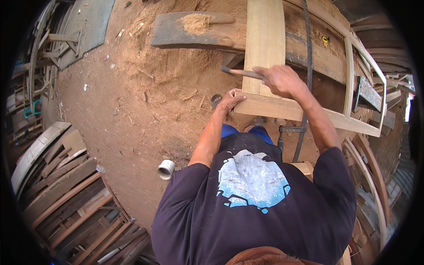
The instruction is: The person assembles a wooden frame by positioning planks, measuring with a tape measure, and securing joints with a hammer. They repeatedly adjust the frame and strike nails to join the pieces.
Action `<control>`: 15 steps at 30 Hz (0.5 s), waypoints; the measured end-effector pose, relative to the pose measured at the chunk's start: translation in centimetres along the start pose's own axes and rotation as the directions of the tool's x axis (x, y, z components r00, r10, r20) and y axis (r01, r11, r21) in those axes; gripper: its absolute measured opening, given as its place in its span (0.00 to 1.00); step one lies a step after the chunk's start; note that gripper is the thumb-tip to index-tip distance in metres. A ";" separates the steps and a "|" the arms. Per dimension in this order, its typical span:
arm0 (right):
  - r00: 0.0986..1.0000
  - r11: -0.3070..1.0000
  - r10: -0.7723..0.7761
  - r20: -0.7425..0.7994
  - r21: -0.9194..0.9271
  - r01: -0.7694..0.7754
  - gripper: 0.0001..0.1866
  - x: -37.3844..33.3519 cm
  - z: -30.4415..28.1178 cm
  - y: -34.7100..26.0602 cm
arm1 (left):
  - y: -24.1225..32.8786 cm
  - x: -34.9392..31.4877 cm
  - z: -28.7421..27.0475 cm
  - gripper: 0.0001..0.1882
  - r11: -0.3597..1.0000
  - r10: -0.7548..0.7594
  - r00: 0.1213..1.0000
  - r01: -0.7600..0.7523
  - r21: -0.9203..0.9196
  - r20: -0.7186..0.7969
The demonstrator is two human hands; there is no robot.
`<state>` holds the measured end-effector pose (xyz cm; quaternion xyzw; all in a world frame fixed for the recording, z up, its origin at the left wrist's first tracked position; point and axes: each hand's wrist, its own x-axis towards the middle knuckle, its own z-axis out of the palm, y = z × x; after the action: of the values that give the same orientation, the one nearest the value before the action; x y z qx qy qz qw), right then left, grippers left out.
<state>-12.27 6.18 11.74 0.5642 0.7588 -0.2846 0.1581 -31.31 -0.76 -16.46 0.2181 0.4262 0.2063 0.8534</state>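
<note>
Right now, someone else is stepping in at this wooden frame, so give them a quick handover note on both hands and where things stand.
Right hand: grip closed on a wooden-handled tool, raised over the upright plank, its dark head pointing left.
Left hand: pressed on the near left corner of the pale wooden frame, steadying it.
The frame lies across a dark workbench; a sawdust pile sits on it. A black strap runs across the frame.
Done: plank and lower rail sit together at the corner.
Left: cannot tell if the joint is fully seated; check it.
</note>
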 end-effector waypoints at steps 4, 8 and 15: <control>0.963 0.970 -0.244 -0.116 -0.055 0.239 0.26 5.8 -3.0 -4.6 | 0.1 -0.6 0.3 0.24 0.998 0.054 0.998 -0.055 -0.014 -0.024; 0.980 0.961 -0.155 0.124 -0.210 0.178 0.26 8.9 -1.8 -4.9 | -1.3 0.4 0.0 0.24 0.993 0.112 0.993 -0.112 -0.030 -0.024; 0.957 0.945 -0.238 0.167 -0.189 0.268 0.18 9.9 -3.3 -6.3 | -0.3 -0.7 -0.1 0.24 0.992 0.095 0.994 -0.090 0.091 -0.052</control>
<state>-21.04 14.51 10.44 0.4205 0.8375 -0.2604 0.2322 -31.69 -1.32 -16.21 0.2692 0.4483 0.2328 0.8200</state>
